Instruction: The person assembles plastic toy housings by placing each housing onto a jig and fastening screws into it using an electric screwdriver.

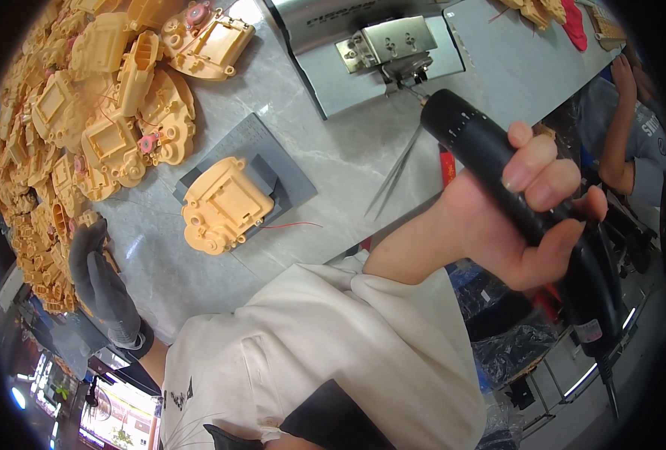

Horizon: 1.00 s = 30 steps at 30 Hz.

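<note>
My right hand [532,202] is wrapped round a black electric screwdriver [490,154], whose cord trails down at the lower right. The screwdriver's thin tip points at the metal outlet of a screw feeder [393,45] at the top of the table. My left hand [108,285], in a dark grey glove, has its fingers stretched out along the near edge of a heap of orange plastic housings [63,172]; its fingertips meet a piece there. Between my hands, one orange housing [228,201] with a red wire lies on a dark grey fixture plate [291,176].
A pair of metal tweezers [396,172] lies on the grey tabletop [340,161] below the feeder. A red object [448,165] lies near my right wrist. More orange parts [535,11] lie at the top right. Another person's arm [618,142] shows at the far right.
</note>
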Motion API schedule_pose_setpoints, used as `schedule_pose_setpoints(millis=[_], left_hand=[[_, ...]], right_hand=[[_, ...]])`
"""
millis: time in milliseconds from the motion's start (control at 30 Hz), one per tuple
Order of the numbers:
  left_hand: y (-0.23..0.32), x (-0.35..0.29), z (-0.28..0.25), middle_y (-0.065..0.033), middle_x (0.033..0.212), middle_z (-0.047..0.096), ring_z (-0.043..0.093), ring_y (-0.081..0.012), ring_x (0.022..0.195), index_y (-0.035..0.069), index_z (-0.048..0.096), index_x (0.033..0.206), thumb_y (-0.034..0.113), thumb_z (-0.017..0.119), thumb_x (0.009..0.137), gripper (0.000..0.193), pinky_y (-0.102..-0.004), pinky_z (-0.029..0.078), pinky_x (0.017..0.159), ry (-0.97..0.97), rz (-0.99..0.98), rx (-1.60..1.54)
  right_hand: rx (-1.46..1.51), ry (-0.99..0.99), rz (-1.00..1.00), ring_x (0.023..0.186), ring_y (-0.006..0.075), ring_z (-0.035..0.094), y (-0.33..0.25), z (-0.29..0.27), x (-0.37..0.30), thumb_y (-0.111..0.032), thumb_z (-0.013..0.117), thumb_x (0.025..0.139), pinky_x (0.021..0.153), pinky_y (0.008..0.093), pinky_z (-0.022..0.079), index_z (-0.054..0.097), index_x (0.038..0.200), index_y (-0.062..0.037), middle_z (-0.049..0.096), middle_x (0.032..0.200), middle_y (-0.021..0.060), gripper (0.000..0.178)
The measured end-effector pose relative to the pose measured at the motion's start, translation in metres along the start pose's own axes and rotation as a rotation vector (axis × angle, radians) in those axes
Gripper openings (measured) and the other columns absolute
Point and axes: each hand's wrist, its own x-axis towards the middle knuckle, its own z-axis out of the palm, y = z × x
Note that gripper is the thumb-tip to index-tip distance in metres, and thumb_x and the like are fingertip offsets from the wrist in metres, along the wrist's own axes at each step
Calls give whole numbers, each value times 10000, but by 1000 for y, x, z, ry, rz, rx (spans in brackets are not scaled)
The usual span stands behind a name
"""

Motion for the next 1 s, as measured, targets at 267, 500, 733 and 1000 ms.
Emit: schedule_pose_setpoints(millis=[267,500,733,1000], left_hand=[[10,2,19,-212,1224,461,458,-261,1135,-25,276,1326,117,360,892,464,-365,319,993,57,44,4],[2,-3,14,-210,1217,463,461,-264,1130,-21,284,1323,116,357,891,459,-360,318,993,48,15,18],[5,-5,19,-186,1219,476,468,-236,1127,-29,316,1307,87,334,914,410,-336,326,982,81,-17,-43],[84,48,71,-199,1182,511,476,-281,1123,-52,393,1240,93,545,816,474,-388,311,995,-139,672,287]], right_hand=[[-21,-97,-76,605,189,435,8,2,-2,-309,475,792,683,383,331,511,991,-82,456,686,39,303],[-4,-82,-86,589,192,433,9,1,1,-325,479,757,667,377,319,511,941,-75,452,663,45,312],[5,199,-349,609,160,501,-36,-4,20,-385,518,653,752,341,389,502,614,-102,469,544,-7,286],[6,61,-89,590,179,418,-25,-19,-8,-338,507,698,710,360,336,524,834,-108,394,620,3,268]])
